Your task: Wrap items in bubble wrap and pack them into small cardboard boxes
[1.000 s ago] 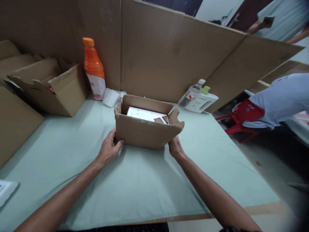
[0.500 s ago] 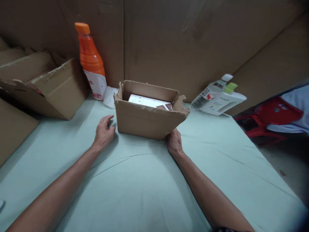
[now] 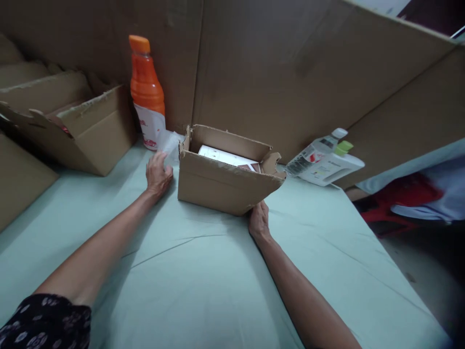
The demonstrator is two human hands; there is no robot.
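A small open cardboard box (image 3: 223, 182) with torn flaps sits on the pale green table cover (image 3: 203, 286). Inside lies a white printed item (image 3: 225, 157) with a brown corner. My right hand (image 3: 258, 220) holds the box's near right bottom corner, fingers tucked under it. My left hand (image 3: 158, 172) reaches past the box's left side, its fingers touching a white crumpled wrapper (image 3: 170, 144) at the foot of the orange bottle (image 3: 147, 94). Whether the left fingers are pinching the wrapper is not clear.
A larger torn cardboard box (image 3: 76, 131) stands at the left. Tall cardboard sheets (image 3: 290, 68) wall off the back. A white jug with a green cap (image 3: 332, 167) and a clear bottle (image 3: 316, 148) lie at the right. A red stool (image 3: 392, 206) and another person's pale clothing (image 3: 432, 194) are beyond the table's right edge.
My left hand left the box's near left corner and moved forward to the white wrapper by the orange bottle. My right hand stayed on the box's right corner. The view shifted.
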